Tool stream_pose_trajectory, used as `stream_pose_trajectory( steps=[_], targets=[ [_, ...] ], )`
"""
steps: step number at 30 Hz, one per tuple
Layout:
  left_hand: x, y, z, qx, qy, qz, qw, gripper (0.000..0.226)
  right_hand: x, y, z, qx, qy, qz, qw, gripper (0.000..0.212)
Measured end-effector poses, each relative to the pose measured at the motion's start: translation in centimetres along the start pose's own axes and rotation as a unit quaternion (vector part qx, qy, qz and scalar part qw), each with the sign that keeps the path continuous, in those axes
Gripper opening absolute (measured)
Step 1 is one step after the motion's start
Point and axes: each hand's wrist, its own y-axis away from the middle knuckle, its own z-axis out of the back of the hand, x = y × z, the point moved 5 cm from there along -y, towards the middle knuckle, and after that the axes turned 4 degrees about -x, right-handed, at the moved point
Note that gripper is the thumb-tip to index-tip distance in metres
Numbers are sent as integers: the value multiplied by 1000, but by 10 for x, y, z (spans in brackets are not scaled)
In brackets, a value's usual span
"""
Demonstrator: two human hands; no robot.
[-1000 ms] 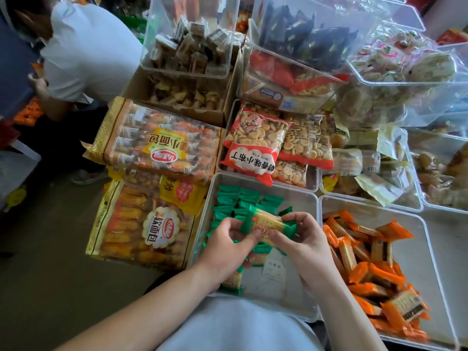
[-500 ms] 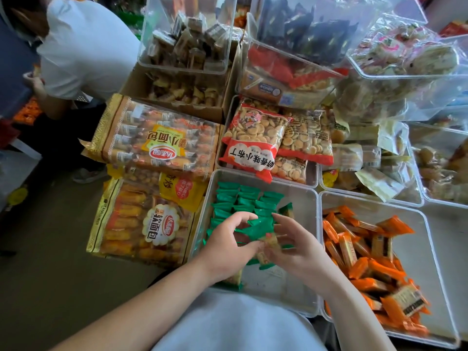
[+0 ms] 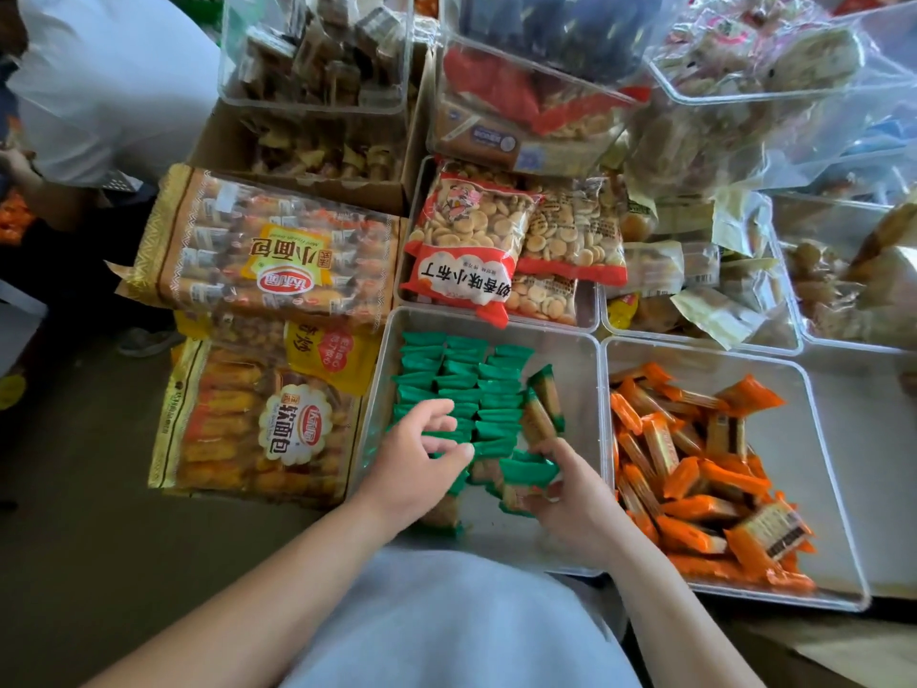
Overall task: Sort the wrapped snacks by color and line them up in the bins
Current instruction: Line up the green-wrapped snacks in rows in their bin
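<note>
Green-wrapped snacks (image 3: 464,384) are lined up in rows in a clear bin (image 3: 578,389). A few green packets (image 3: 526,473) are clasped in the right hand's (image 3: 575,508) grip near its front; the left hand's (image 3: 417,464) grip is released, fingers relaxed over the rows. Orange snacks (image 3: 694,469) are heaped in the neighbouring bin (image 3: 794,439).

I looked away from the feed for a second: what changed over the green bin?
The raised green snack came down into the green bin. The left-hand grip let go and moved over the rows; the right-hand grip holds it near the front. Orange snacks stayed put.
</note>
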Motion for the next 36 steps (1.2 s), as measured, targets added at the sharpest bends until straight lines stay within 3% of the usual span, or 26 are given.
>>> stream_pose_trajectory(
  steps=[4,6,9,11,16,19,21,25,27,29,31,33,36],
  targets=[
    [9,8,4,-2,-24,12,1000,50,-15,-15,-39,10,10,-23,1000,54],
    [14,13,3,5,-44,12,999,46,-15,-20,-50,-26,-13,-39,999,57],
    [26,21,-1,25,-77,28,996,44,-19,-26,-58,-66,-68,-81,992,81],
    [31,25,-1,31,-86,36,995,45,-22,-29,-63,-52,-88,-116,988,87],
    [34,29,0,29,-97,45,994,45,-22,-26,-61,4,-87,-166,982,31],
    [36,29,2,22,-92,47,994,44,-17,-25,-58,6,-128,-156,979,29],
    [38,29,3,20,-93,50,994,44,-15,-23,-56,15,-155,-161,975,41],
    [40,30,0,24,-98,52,994,45,-19,-19,-48,-9,-126,-146,981,15],
    [41,30,-3,25,-98,51,994,44,-17,-18,-48,-4,-135,-145,980,13],
    [42,30,-5,22,-99,50,994,43,-16,-16,-50,9,-130,-143,981,23],
    [42,29,-5,18,-97,48,994,42,-16,-13,-44,10,-80,-150,985,47],
    [39,27,-4,13,-99,42,994,40,-11,-7,-24,-20,-47,-145,988,54],
    [29,18,-4,1,-101,21,995,37,4,-11,11,-99,-70,-99,988,36]
  ],
)
